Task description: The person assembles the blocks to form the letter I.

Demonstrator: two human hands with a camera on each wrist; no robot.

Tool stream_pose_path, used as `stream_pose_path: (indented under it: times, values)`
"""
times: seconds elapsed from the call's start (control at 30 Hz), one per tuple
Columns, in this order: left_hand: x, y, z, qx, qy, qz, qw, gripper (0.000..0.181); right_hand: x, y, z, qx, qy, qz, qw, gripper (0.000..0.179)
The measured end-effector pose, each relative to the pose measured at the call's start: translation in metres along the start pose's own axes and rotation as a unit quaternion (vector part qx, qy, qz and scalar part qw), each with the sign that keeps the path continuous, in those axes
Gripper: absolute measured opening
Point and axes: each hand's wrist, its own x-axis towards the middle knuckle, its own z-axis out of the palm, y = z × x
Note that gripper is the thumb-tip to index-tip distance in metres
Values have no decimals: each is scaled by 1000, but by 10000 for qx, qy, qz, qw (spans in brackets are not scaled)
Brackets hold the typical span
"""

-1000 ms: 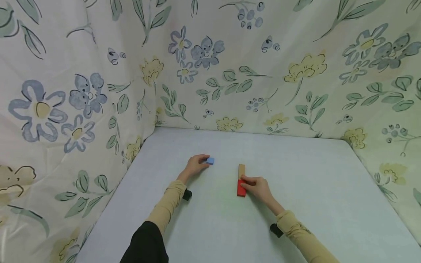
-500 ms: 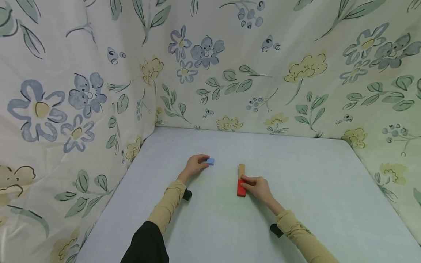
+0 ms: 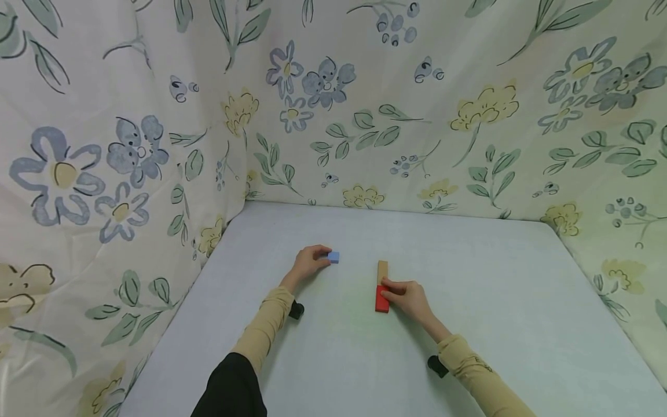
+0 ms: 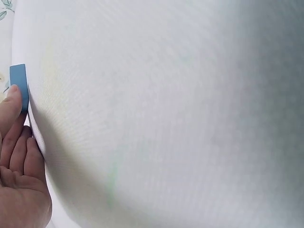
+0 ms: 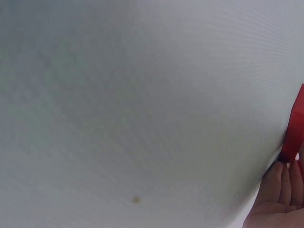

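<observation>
My left hand (image 3: 308, 262) pinches a small blue block (image 3: 334, 258) between thumb and fingers, left of the table's middle. In the left wrist view the blue block (image 4: 18, 76) shows as a short bar with the thumb on its face. To the right, my right hand (image 3: 410, 296) pinches a red block (image 3: 382, 305) from its right side, at the far half. A tan wooden block (image 3: 383, 271) lies in line with the red one, right at its far end. Only part of the red block (image 5: 295, 126) shows at the edge of the right wrist view.
The white-covered table (image 3: 469, 260) reaches back to a flower-printed curtain (image 3: 385, 116), which also hangs along the left and right sides. Black wrist cameras sit under both sleeves, the left one (image 3: 296, 309) and the right one (image 3: 437, 366).
The blue block, in the left hand's pinch, has shifted very slightly toward the near side. The right hand, red block and tan block look unchanged.
</observation>
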Motion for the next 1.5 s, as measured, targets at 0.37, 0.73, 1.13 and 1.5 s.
stream_pose_path:
  times: [0.37, 0.73, 1.13, 1.5]
  values:
    - [-1, 0, 0, 25, 67, 16, 10000, 29, -1, -1, 0, -4, 13, -85, 10000, 36]
    - [-3, 7, 3, 162, 189, -76, 9997, 28, -1, 2, 0, 0, 42, -109, 9999, 36]
    - [0, 31, 15, -458, 202, 56, 9987, 28, -1, 3, 1, 85, 33, -126, 9999, 37]
    - [2, 55, 23, -775, 156, 304, 9964, 30, 1, 3, 0, -26, 103, -151, 9998, 35]
